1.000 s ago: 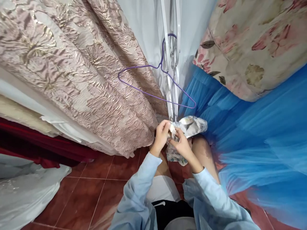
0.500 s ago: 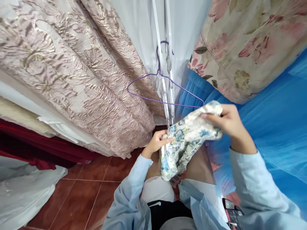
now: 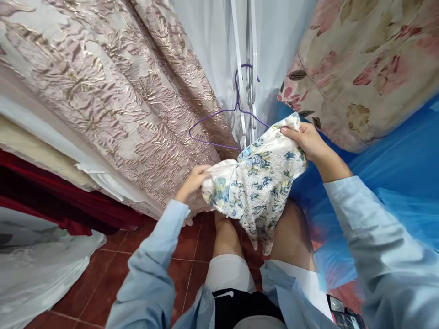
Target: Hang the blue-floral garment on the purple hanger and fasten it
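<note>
A white garment with blue and green flowers point(image 3: 264, 178) hangs stretched between my two hands, in front of my knees. My left hand point(image 3: 195, 180) pinches its left upper edge, which looks like a short sleeve. My right hand point(image 3: 305, 139) grips the upper right part, thumb on top and fingers behind the cloth. Just beyond the garment a purple hanger point(image 3: 219, 112) dangles from a white chain-like strip point(image 3: 253, 68). The garment covers the hanger's lower right part.
Pink brocade cloth with gold threads point(image 3: 130, 100) drapes along the left. Flower-printed cream fabric point(image 3: 360, 68) and blue tulle point(image 3: 387, 169) hang at the right. Dark red cloth point(image 3: 44, 192) and clear plastic point(image 3: 51, 265) lie low left, above red floor tiles point(image 3: 144, 283).
My hands have moved apart and upward, the left one leftward. The bunched garment is now spread out, its lower part hanging down, and it covers part of the hanger.
</note>
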The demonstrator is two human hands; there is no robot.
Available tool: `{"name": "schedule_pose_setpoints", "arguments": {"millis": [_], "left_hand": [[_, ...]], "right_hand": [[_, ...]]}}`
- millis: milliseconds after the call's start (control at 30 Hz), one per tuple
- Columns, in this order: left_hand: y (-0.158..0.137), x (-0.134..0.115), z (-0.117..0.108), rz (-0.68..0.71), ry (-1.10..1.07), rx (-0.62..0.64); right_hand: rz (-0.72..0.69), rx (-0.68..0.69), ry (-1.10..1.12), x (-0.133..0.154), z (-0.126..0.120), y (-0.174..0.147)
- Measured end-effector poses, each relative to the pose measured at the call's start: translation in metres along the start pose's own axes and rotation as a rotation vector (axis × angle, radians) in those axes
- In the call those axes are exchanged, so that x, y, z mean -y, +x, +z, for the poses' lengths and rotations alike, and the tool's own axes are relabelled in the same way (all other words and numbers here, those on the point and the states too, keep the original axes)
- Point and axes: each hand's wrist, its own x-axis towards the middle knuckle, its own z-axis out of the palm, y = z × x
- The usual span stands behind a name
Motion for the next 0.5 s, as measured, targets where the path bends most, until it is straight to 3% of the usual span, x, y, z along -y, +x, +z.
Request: {"name": "schedule_pose_setpoints", "arguments": {"millis": [133, 267, 367, 500], "left_hand": [[0.048, 0.009, -0.035, 0.045, 0.264, -0.114], [0.088, -0.001, -0.049, 0.124, 0.494, -0.322], [0.108, -0.007, -0.056, 0.104, 0.524, -0.465], [0.124, -0.008, -0.071, 0.164, 0.47, -0.544]], "right_hand": [[-0.021, 0.001, -0.047, 0.001, -0.001, 0.003], [-0.037, -0.025, -0.103, 0.003, 0.004, 0.002], [-0.021, 0.003, -0.138, 0.006, 0.005, -0.004], [0.023, 0.065, -0.144, 0.011, 0.002, -0.008]]}}
